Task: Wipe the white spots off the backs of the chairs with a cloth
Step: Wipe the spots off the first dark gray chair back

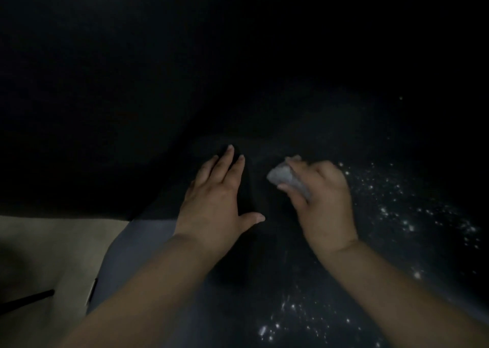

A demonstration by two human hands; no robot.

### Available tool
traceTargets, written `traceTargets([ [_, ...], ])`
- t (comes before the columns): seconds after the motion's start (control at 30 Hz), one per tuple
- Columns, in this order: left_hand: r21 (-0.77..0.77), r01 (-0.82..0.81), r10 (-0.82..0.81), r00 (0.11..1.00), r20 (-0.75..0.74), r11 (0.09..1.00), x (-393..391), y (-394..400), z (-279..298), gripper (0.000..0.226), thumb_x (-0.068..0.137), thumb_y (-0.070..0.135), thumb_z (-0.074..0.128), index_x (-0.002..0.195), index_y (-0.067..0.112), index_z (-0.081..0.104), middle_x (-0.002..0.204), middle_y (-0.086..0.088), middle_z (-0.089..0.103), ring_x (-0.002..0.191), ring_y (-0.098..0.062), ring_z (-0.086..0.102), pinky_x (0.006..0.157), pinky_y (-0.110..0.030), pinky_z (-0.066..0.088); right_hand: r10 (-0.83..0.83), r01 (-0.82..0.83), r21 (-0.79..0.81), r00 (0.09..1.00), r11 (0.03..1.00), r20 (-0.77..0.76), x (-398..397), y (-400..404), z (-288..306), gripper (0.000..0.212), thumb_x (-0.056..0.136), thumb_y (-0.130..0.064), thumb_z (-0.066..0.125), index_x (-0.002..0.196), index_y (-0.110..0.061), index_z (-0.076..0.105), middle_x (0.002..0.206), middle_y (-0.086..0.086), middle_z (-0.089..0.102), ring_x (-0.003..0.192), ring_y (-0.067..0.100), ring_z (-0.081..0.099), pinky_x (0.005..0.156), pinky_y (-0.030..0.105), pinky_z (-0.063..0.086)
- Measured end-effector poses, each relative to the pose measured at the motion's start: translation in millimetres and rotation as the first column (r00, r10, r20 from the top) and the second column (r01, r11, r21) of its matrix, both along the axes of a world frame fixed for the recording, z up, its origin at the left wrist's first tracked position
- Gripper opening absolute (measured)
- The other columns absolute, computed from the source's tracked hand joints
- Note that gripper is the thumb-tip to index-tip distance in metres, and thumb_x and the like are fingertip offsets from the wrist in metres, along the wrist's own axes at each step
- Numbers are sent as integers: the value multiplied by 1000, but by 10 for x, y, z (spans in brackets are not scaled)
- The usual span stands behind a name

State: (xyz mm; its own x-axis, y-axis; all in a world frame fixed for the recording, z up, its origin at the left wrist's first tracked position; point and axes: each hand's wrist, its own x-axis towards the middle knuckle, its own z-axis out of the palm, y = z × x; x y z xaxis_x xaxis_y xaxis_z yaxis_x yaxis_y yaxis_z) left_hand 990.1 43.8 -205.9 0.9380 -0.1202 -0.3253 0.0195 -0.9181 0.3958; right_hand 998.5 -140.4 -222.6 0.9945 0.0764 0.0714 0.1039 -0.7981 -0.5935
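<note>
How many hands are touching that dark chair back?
2. The left hand lies flat on the chair back; the right hand grips a cloth against it.

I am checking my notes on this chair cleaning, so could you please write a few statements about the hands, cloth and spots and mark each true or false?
1. The right hand grips a grey cloth. True.
2. The left hand holds a spray bottle. False: it lies flat with straight fingers on the dark chair back.
3. White spots remain to the right of the right hand. True.
4. The area near the bottom edge is free of spots. False: spots show there too.
</note>
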Motion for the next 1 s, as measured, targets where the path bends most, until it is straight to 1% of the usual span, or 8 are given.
traceTargets([
  [0.1, -3, 8, -8, 1000, -23, 1000, 89, -69, 8, 110, 70, 62, 70, 151, 34, 1, 156, 21, -17, 141, -6, -7, 116, -33, 13, 134, -133, -39, 991, 990, 17, 461, 31, 32, 38, 82, -12, 73, 120, -9, 66, 91, 14, 58, 88, 29, 55, 79, 31, 45],
  [0.2, -2, 16, -16, 999, -31, 1000, 133, -104, 8, 111, 69, 64, 70, 151, 35, 0, 154, 23, -19, 140, -4, -9, 116, -34, 14, -53, 57, 128, 998, 990, -34, 957, -165, 20, 25, 88, -11, 66, 113, -10, 70, 104, 14, 64, 98, 11, 58, 86, 15, 42],
  [0.33, 1, 22, -22, 999, -38, 1000, 216, -137, 12, 110, 70, 65, 68, 151, 34, 0, 156, 22, -15, 141, -4, -8, 119, -34, 13, -246, 246, 29, 969, 969, 18, 628, -380, -32, 37, 86, -11, 70, 122, -8, 64, 104, 17, 59, 101, 30, 57, 93, 35, 48],
  [0.53, -45, -18, 15, 998, -59, 999, 317, -262, -17, 112, 70, 61, 71, 151, 36, -1, 156, 22, -13, 139, -2, -10, 119, -35, 13, 83, -83, 67, 997, 994, 2, 790, -171, -10, 41, 84, -8, 71, 125, -8, 62, 102, 16, 58, 98, 28, 57, 88, 32, 46],
  [0.67, -36, 0, -2, 998, -60, 999, 365, -276, -29, 111, 70, 63, 69, 150, 40, -4, 155, 23, -15, 141, -2, -12, 119, -38, 13, -243, 254, 205, 967, 945, -75, 1267, -386, 18, 32, 89, -11, 65, 121, -10, 65, 104, 2, 52, 93, -3, 55, 77, -3, 35],
  [0.8, -59, 73, -77, 995, -67, 996, 533, -367, -10, 101, 77, 58, 66, 150, 40, -1, 157, 20, -16, 142, -4, -14, 119, -40, 11, -235, 235, 20, 970, 972, 60, 802, -515, -33, 38, 88, -11, 65, 126, -11, 61, 109, 14, 55, 102, 26, 54, 91, 27, 44],
  [0.9, -74, 137, -142, 986, -83, 988, 712, -489, -6, 98, 79, 55, 66, 151, 38, 0, 157, 18, -16, 143, -6, -14, 119, -39, 8, 33, -26, -75, 994, 997, 105, 733, -509, -126, 39, 84, 3, 66, 123, -5, 63, 101, 13, 55, 99, 26, 55, 93, 22, 42],
  [1.0, -51, 154, -158, 984, -84, 987, 817, -542, -38, 101, 77, 56, 67, 151, 36, 2, 157, 17, -15, 144, -7, -13, 119, -40, 11, -130, 114, 187, 989, 976, 76, 1230, -529, -43, 2, 90, -6, 62, 89, -6, 63, 90, 14, 61, 87, 19, 60, 78, 24, 47],
])
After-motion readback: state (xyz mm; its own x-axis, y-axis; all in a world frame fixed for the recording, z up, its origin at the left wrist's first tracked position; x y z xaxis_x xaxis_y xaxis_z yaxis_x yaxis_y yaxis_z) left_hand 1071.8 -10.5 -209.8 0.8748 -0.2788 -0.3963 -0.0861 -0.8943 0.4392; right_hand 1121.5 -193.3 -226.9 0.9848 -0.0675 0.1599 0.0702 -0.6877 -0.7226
